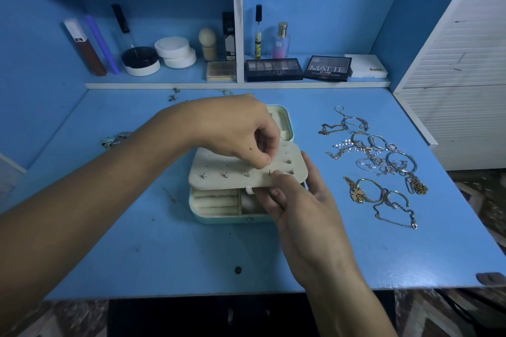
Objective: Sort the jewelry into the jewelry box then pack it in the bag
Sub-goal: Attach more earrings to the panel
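Jewelry box (219,216) open w/ stud earrings (226,174) (on panel (216,164)).

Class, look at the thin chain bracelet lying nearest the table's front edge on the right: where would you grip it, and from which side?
Pinch the chain bracelet at its clasp end, from above: it lies flat and slack, and that end is clear of the bangles.

Matt painted table (315,254), shiny metal jewelry (377,161), soft matt-lined jewelry box (219,217)
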A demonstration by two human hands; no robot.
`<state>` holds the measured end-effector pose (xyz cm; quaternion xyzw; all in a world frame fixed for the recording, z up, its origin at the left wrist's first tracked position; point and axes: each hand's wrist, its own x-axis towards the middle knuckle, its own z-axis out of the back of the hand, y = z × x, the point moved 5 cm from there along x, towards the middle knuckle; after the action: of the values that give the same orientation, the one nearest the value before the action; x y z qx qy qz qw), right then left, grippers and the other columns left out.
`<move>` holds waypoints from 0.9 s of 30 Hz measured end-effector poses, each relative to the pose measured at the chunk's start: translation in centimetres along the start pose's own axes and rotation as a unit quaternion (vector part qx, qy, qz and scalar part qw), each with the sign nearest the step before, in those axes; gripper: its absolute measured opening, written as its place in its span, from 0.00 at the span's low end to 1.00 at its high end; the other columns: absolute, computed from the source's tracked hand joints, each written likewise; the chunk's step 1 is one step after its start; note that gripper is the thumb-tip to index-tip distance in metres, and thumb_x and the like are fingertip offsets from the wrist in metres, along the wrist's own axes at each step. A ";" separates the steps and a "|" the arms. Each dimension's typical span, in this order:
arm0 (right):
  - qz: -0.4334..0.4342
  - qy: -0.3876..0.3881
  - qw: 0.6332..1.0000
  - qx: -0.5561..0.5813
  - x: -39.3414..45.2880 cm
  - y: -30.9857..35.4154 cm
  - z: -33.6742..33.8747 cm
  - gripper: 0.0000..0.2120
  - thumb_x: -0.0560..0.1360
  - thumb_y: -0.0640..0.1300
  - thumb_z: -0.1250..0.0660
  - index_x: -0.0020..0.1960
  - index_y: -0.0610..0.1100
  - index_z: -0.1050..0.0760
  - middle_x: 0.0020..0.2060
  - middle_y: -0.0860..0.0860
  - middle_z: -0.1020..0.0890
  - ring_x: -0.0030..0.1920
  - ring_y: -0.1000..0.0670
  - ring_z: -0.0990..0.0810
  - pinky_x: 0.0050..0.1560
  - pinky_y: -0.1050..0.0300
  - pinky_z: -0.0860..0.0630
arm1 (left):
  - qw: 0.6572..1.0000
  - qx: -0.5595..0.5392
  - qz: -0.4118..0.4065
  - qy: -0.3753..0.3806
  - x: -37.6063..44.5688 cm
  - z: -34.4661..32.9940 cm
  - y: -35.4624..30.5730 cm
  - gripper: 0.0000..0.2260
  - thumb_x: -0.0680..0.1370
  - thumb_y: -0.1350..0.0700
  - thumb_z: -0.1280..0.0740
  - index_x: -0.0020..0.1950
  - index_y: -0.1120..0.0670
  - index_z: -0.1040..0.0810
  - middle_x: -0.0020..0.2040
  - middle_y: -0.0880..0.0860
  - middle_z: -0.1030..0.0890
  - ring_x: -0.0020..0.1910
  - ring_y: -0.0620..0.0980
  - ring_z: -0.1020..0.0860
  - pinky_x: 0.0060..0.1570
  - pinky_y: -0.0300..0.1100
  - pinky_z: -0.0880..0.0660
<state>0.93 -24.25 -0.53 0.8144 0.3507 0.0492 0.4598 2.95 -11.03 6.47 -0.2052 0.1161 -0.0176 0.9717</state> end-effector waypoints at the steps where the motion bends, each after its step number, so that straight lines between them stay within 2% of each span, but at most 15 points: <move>1: 0.000 0.000 1.000 0.000 0.0 0.0 -0.1 0.17 0.80 0.32 0.40 0.62 0.47 0.21 0.56 0.46 0.16 0.57 0.45 0.17 0.51 0.58 0.19 | 1.000 -0.002 0.002 -0.001 0.0 0.0 0.0 0.03 0.72 0.56 0.28 0.39 0.47 0.17 0.34 0.43 0.17 0.38 0.41 0.20 0.45 0.43 0.22; 6: 0.001 -0.007 1.000 0.013 -0.3 0.3 -0.4 0.15 0.81 0.33 0.40 0.62 0.45 0.22 0.56 0.46 0.16 0.54 0.48 0.16 0.53 0.57 0.19 | 0.999 -0.039 0.015 -0.026 -0.4 -0.1 1.0 0.03 0.74 0.54 0.27 0.42 0.45 0.16 0.38 0.42 0.17 0.40 0.39 0.19 0.43 0.33 0.25; 10: -0.005 -0.039 0.998 0.049 -0.5 0.7 -0.8 0.18 0.81 0.37 0.36 0.66 0.52 0.32 0.56 0.43 0.15 0.51 0.49 0.14 0.61 0.52 0.21 | 0.992 -0.096 0.030 -0.080 -1.8 0.3 2.7 0.02 0.76 0.53 0.27 0.47 0.46 0.15 0.40 0.40 0.16 0.41 0.37 0.19 0.43 0.26 0.28; 13: -0.005 -0.049 0.998 0.047 -0.5 1.2 -1.2 0.21 0.80 0.40 0.34 0.69 0.52 0.35 0.53 0.42 0.15 0.52 0.48 0.14 0.63 0.51 0.23 | 0.979 -0.132 0.039 -0.150 -3.3 0.8 4.6 0.02 0.77 0.54 0.28 0.47 0.47 0.15 0.41 0.42 0.15 0.41 0.40 0.19 0.43 0.29 0.26; 16: -0.005 -0.053 0.997 0.055 -0.3 1.6 -1.6 0.22 0.80 0.41 0.33 0.71 0.49 0.36 0.49 0.44 0.13 0.52 0.47 0.14 0.65 0.50 0.24 | 0.955 -0.199 0.052 -0.213 -4.8 0.9 6.4 0.03 0.77 0.52 0.30 0.47 0.49 0.17 0.40 0.48 0.15 0.41 0.46 0.18 0.47 0.40 0.22; 18: -0.005 -0.060 0.996 0.062 0.0 1.9 -1.7 0.23 0.79 0.42 0.33 0.72 0.48 0.36 0.48 0.45 0.13 0.51 0.47 0.14 0.64 0.49 0.23 | 0.935 -0.237 0.052 -0.258 -5.7 1.0 7.3 0.07 0.76 0.51 0.32 0.47 0.52 0.17 0.39 0.50 0.16 0.40 0.47 0.18 0.48 0.38 0.21; 22: -0.008 -0.063 0.995 0.072 0.7 2.4 -1.9 0.23 0.80 0.44 0.33 0.72 0.47 0.36 0.49 0.44 0.13 0.53 0.47 0.14 0.64 0.48 0.23 | 0.902 -0.279 0.053 -0.324 -7.0 1.1 8.5 0.08 0.81 0.58 0.36 0.46 0.55 0.19 0.37 0.47 0.17 0.38 0.42 0.20 0.44 0.33 0.24; 24: -0.007 -0.063 0.995 0.077 1.0 2.7 -2.0 0.22 0.80 0.44 0.34 0.72 0.46 0.35 0.48 0.44 0.13 0.52 0.47 0.14 0.63 0.49 0.23 | 0.893 -0.284 0.055 -0.344 -7.4 1.2 9.0 0.10 0.82 0.55 0.37 0.44 0.52 0.19 0.37 0.47 0.17 0.38 0.42 0.21 0.44 0.34 0.24; 27: -0.007 -0.064 0.995 0.081 1.7 3.1 -2.0 0.21 0.81 0.44 0.34 0.72 0.44 0.34 0.49 0.42 0.14 0.53 0.46 0.14 0.61 0.50 0.22 | 0.873 -0.314 0.057 -0.369 -7.7 1.1 9.5 0.12 0.77 0.43 0.37 0.44 0.48 0.19 0.38 0.46 0.18 0.40 0.42 0.21 0.45 0.36 0.23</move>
<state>2.96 -22.79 2.64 0.8480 0.3292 -0.0351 0.4138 -4.42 -1.23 5.30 -0.4844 -0.2406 0.1522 0.8272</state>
